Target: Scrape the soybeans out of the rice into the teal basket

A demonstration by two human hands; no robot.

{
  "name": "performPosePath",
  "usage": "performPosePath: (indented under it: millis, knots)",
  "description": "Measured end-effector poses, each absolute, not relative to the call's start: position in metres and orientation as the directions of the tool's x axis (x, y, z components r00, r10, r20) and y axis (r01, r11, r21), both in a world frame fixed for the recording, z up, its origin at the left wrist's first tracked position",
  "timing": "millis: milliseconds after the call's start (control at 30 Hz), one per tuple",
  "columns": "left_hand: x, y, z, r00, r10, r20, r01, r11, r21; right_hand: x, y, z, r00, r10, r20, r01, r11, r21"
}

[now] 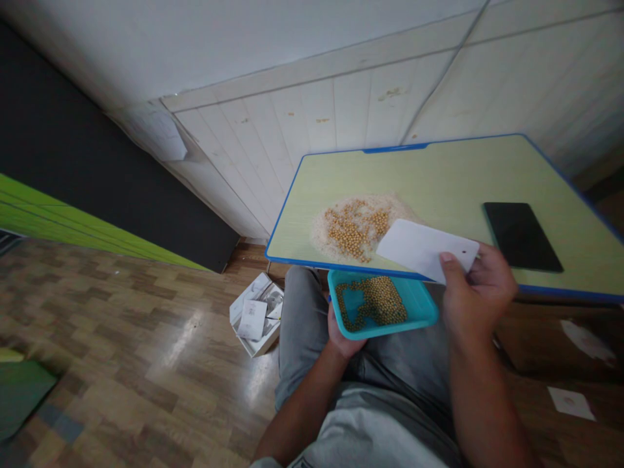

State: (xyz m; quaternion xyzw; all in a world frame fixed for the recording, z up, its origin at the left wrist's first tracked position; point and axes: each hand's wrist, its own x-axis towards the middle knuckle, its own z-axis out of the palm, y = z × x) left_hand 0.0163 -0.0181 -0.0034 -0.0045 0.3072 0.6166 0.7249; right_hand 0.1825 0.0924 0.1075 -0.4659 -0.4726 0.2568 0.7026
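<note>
My left hand point(344, 337) is closed on the near left side of a teal plastic tray point(419, 323), below the table's front edge. Round golden beans, probably soybeans point(385, 300), lie inside the tray. My right hand point(480, 279) pinches a flat white card point(422, 247) with a small hole near the thumb. The card's far end reaches over the tabletop, beside a pile of pale grains point(397, 207), which look like rice. More golden beans point(351, 231) are heaped on those grains. Part of my left hand is hidden behind the tray.
The light green table point(448, 169) has a blue rim and stands against a white panelled wall. A black tablet or phone point(522, 235) lies on its right side. On the wooden floor, left of my leg, is an open white box point(257, 316) with papers.
</note>
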Motion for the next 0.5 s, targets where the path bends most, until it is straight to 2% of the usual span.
performPosePath:
  millis: [167, 367, 500]
  knots:
    - [0.017, -0.018, -0.006, 0.057, 0.909, -0.414, -0.899, 0.227, 0.374, 0.176, 0.091, 0.109, 0.380, 0.827, 0.414, 0.070, 0.420, -0.905]
    - [0.018, -0.014, 0.003, 0.074, 0.884, -0.461, -0.930, 0.228, 0.289, 0.174, 0.090, 0.107, 0.320, 0.861, 0.395, 0.059, 0.398, -0.915]
    - [0.018, -0.014, 0.010, 0.061, 0.879, -0.472, -0.931, 0.220, 0.290, 0.176, 0.090, 0.106, 0.293, 0.869, 0.398, 0.059, 0.399, -0.915]
